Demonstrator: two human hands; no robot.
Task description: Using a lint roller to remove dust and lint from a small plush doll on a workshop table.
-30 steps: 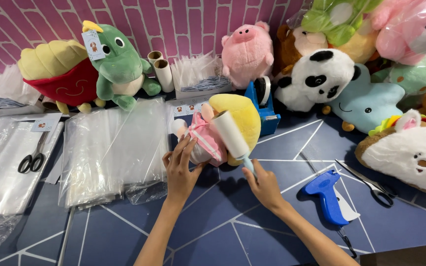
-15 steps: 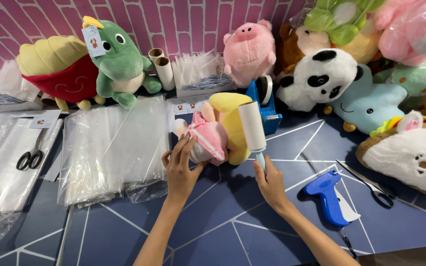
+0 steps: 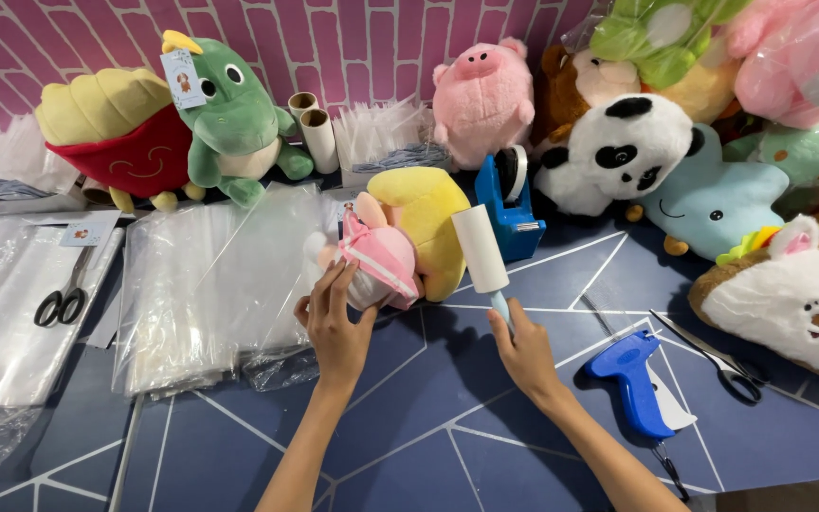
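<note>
A dark blue tabletop (image 3: 428, 417) crossed by thin pale lines in angular shapes fills the lower view, backed by a wall (image 3: 353, 47) of pink bricks with pale joints. Near the middle lies a yellow and pink plush toy (image 3: 405, 242), on its side. The person's left hand (image 3: 336, 327) touches the toy's pink end, fingers spread against it, steadying it rather than closed around it. The right hand (image 3: 521, 346) is clenched around the light blue handle of a lint roller (image 3: 482, 251), whose white roll stands tilted just beside the toy's yellow part (whether it touches the plush cannot be told). To the left a stack of clear plastic bags (image 3: 201, 275) lies flat, and farther left black-handled scissors (image 3: 61, 299) rest on more clear bags. Along the wall sit a green dinosaur plush (image 3: 234, 118), a red and yellow plush (image 3: 120, 133), two cardboard tubes (image 3: 313, 128) and a pink pig plush (image 3: 481, 100). A blue tape dispenser (image 3: 507, 204) stands behind the roller. To the right are a panda plush (image 3: 618, 152), a pale blue star plush (image 3: 718, 204), a white furry plush (image 3: 793, 299), a blue tagging gun (image 3: 632, 379) and a second pair of scissors (image 3: 713, 351).
</note>
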